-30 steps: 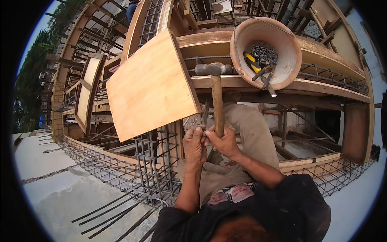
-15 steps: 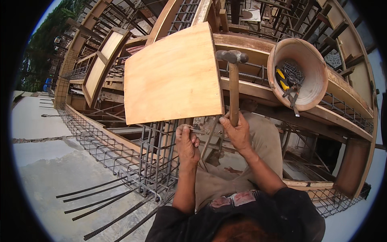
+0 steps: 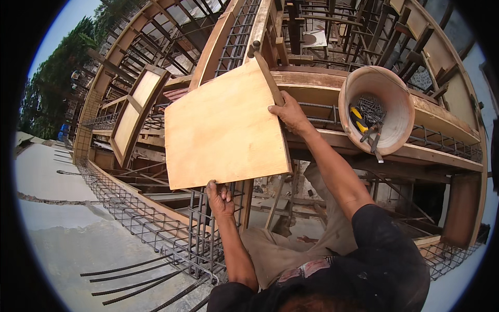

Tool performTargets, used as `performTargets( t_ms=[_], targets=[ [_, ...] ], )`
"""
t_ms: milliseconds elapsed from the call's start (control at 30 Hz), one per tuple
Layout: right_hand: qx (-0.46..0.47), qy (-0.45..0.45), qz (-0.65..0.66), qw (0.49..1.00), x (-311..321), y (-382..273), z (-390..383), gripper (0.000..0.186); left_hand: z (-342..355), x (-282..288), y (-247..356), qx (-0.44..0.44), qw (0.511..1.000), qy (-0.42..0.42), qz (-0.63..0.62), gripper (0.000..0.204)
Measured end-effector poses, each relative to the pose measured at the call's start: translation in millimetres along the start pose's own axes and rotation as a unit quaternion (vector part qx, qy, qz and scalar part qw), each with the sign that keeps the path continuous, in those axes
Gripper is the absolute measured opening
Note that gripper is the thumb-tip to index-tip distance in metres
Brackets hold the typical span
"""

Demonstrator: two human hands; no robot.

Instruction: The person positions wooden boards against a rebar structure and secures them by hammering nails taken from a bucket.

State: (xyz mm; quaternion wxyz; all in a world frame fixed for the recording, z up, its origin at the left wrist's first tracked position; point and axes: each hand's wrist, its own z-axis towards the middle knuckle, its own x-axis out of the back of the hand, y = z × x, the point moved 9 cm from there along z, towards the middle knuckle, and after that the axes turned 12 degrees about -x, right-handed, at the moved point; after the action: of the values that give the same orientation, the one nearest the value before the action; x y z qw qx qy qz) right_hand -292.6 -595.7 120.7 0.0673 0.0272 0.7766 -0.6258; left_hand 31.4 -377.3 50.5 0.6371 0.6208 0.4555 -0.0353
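A pale plywood panel (image 3: 223,132) lies over the rebar column. My right hand (image 3: 291,114) is closed round the wooden handle of a hammer (image 3: 265,75) at the panel's right edge, thumb over the board's face, with the hammer head up beyond the top corner. My left hand (image 3: 220,200) is at the lower edge with curled fingers, one fingertip at the board; what they hold is hidden. A pinkish bucket (image 3: 395,101) to the right holds nails (image 3: 377,106), yellow-and-black pliers (image 3: 358,119) and other tools.
Timber formwork beams (image 3: 312,80) with rebar cages span beyond the panel. A framed board (image 3: 135,114) leans at left. Loose rebar ends (image 3: 130,281) reach over a concrete slab (image 3: 62,234). Below me are openings with props and braces (image 3: 278,203).
My right hand and hammer have risen from low centre to the panel's upper right edge. My left hand has moved left and down along the lower edge. The view has shifted.
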Motion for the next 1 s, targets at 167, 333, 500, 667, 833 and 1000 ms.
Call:
performTargets(
  t_ms=[167,333,500,667,833,1000],
  targets=[
    [0.066,0.083,-0.135,0.985,-26.2,-31.5,-36.6,0.047,4.9,23.1,32.7,-0.039,0.997,0.025,0.056,0.018],
    [0.022,0.033,-0.156,0.987,-94.6,-45.5,-105.8,0.047,24.7,85.6,96.1,-0.025,1.000,0.014,0.001,0.020],
    [0.012,0.044,-0.145,0.988,-113.3,-4.1,-144.2,0.045,36.4,102.4,132.2,-0.020,0.999,0.017,0.029,0.020],
    [0.003,0.089,-0.085,0.992,-113.7,37.9,-149.5,0.049,43.3,130.4,127.6,0.001,0.994,0.072,0.082,0.019],
    [0.027,0.080,-0.103,0.991,-116.3,56.8,-157.6,0.050,48.1,152.6,103.7,0.050,0.991,0.099,0.077,0.016],
    [0.021,0.098,-0.113,0.989,-119.0,69.9,-159.1,0.054,55.6,167.1,99.7,0.026,0.992,0.102,0.068,0.016]
  ],
)
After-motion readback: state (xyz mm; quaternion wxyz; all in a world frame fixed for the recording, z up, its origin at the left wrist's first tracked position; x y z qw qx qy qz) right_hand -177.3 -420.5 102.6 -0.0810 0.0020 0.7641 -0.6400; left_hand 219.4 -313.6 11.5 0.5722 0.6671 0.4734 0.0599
